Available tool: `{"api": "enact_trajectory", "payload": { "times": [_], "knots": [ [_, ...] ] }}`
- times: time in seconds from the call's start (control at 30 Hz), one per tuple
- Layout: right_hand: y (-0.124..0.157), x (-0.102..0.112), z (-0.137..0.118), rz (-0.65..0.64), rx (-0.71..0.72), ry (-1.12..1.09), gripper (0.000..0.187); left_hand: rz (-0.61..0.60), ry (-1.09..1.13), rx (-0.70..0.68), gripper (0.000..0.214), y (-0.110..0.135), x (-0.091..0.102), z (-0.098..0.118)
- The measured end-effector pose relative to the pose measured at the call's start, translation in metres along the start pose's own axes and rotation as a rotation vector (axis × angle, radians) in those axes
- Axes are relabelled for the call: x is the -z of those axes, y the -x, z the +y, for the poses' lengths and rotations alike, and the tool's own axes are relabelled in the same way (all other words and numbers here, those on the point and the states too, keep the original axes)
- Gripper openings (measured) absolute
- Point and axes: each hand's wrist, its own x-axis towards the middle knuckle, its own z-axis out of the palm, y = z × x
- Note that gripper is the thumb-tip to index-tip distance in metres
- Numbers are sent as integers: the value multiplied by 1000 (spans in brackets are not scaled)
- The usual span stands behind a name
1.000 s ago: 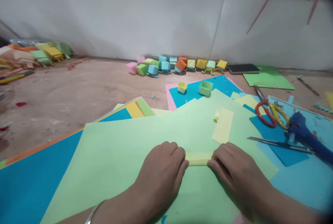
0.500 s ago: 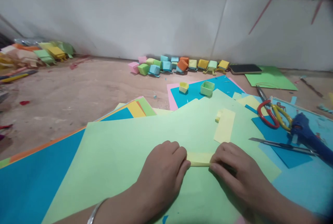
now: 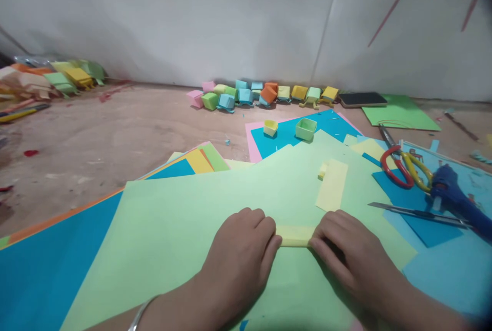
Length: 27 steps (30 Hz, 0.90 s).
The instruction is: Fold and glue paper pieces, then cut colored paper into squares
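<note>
A yellow paper strip (image 3: 295, 236) lies across the light green sheet (image 3: 184, 228), with a fold running along its near edge. My left hand (image 3: 242, 256) pinches its left end between thumb and curled fingers. At the other end my right hand (image 3: 351, 249) does the same, thumb low on the fold. Both ends of the strip are hidden under the fingers. Just beyond my right hand lies a pale yellow paper piece (image 3: 332, 183), with a small folded yellow bit (image 3: 322, 170) by its left edge.
Scissors (image 3: 403, 162), a blue glue gun (image 3: 449, 192) and a craft knife (image 3: 418, 213) lie at right. Two small paper boxes, yellow (image 3: 270, 127) and green (image 3: 306, 129), stand farther back. Several folded paper pieces (image 3: 246, 96) line the wall near a phone (image 3: 363, 99).
Both hands stay at the ends of the strip. Its folded near edge looks slightly wider and flatter now. The view has shifted a little.
</note>
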Motion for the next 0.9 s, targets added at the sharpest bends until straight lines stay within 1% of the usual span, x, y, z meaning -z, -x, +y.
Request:
{"api": "enact_trajectory", "payload": {
  "times": [0.33, 0.53, 0.73, 0.9],
  "knots": [
    [-2, -5, 1, 63, 59, 148, 30, -14, -6, 7, 27, -1, 0, 1],
    [-2, -9, 0, 87, 76, 210, 33, 19, -27, 22, 24, 1, -3, 1],
    [-2, -10, 1, 130, 98, 266, 35, 36, -73, 3, 22, -2, -4, 0],
    [-1, -10, 1, 104, 80, 280, 33, -22, -152, 12, 21, -2, 0, 0]
  ]
}}
